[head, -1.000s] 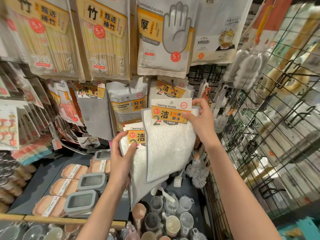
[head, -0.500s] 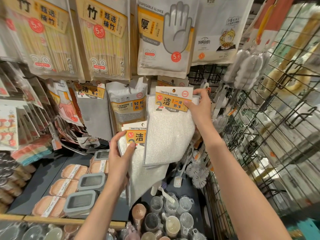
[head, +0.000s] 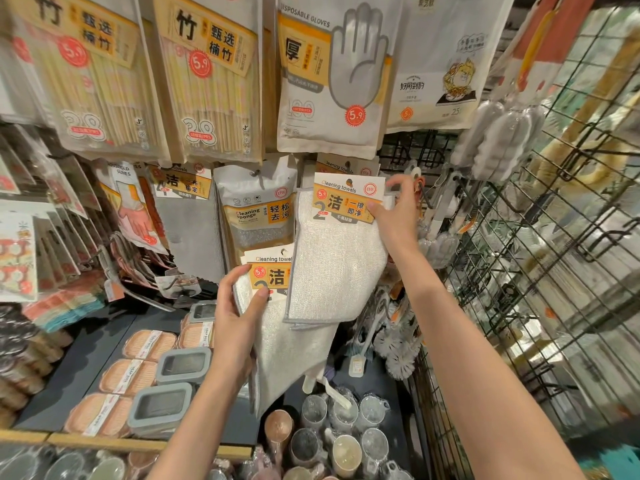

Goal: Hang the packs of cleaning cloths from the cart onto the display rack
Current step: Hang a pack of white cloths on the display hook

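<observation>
Cups, nearest: a crowd of cups (head: 341,441) along the bottom edge, below both forearms.
Shelf: dark shelf (head: 79,362) lower left, carrying peach soap dishes (head: 130,375) and grey-lidded boxes (head: 173,386).
Left arm: comes up from bottom centre, wrist bent, palm turned toward the rack.
Left hand: left hand (head: 239,317) grips the lower cloth pack (head: 277,344) at its left edge, thumb curled onto the card header, fingers behind. Cloth hangs loose down toward the cups.
Right arm: rises from the lower right corner, stretched up and forward, running just beside the wire cart.
Right hand: right hand (head: 394,209) pinches the right end of the upper cloth pack (head: 341,258) by its card header, thumb in front, fingers curled over the top.
Upper pack, position: held high against the display rack (head: 412,150), its top overlapping a matching pack hung behind. Whether the hole is over a hook, cannot tell.
Overlap: upper pack lies in front of the lower pack's right side.
Room: tight. Sponge pack (head: 256,216) just left, brushes (head: 498,140) just right, glove pack (head: 332,74) directly above.
Right edge: wire cart (head: 554,271) wall closes that side.
</observation>
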`<state>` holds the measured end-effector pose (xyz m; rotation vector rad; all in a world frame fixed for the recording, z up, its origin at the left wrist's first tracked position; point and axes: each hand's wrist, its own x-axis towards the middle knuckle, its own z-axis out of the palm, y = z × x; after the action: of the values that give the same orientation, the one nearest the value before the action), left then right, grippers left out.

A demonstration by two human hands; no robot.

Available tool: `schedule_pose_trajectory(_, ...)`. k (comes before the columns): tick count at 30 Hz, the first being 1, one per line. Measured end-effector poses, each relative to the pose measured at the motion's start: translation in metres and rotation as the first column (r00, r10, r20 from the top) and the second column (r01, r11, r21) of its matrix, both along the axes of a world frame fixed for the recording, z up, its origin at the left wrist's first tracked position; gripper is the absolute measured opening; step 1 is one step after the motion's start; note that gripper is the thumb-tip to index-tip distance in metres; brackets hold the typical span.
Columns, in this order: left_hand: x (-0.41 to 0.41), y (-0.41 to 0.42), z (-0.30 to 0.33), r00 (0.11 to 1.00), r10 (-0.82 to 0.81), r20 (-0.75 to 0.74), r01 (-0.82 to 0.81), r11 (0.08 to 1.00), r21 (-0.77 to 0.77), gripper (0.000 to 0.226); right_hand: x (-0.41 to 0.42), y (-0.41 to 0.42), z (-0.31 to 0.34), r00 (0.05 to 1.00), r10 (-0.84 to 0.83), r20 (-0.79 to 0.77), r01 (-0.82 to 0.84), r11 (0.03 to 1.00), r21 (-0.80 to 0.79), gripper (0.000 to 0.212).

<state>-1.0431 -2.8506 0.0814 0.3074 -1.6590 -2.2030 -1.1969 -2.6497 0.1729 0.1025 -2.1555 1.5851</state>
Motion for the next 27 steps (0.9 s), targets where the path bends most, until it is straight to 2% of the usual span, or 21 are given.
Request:
schedule_pose_trajectory(4, 0.001, -0.001, 0.000, 1.000, 0.000, 0.007, 0.000, 1.000, -0.008, 0.036, -0.009, -0.003, -0.003, 0.993, 0.080, 0.091, -0.085, 0.995, 0.047, 0.017)
schedule_pose_trajectory(8, 0.000, -0.003, 0.001, 1.000, 0.009, 0.020, -0.009, 1.000, -0.001, 0.036, -0.023, -0.004, -0.003, 0.996, 0.042, 0.083, -0.057, 0.982, 0.182, 0.026)
schedule_pose_trajectory(10, 0.001, -0.002, 0.002, 1.000, 0.011, 0.011, -0.011, 1.000, 0.001, 0.036, -0.028, -0.006, -0.001, 0.991, 0.076, 0.113, -0.101, 0.967, 0.232, 0.034)
schedule_pose_trajectory(16, 0.002, 0.000, 0.001, 1.000, 0.020, 0.016, -0.020, 1.000, -0.005, 0.036, -0.041, -0.008, 0.006, 0.967, 0.109, 0.230, -0.154, 0.970, 0.190, 0.041)
schedule_pose_trajectory(27, 0.005, 0.000, 0.006, 0.999, 0.043, 0.015, -0.043, 0.999, 0.004, 0.036, -0.048, -0.008, 0.010, 0.945, 0.118, 0.306, -0.203, 0.943, 0.263, 0.047)
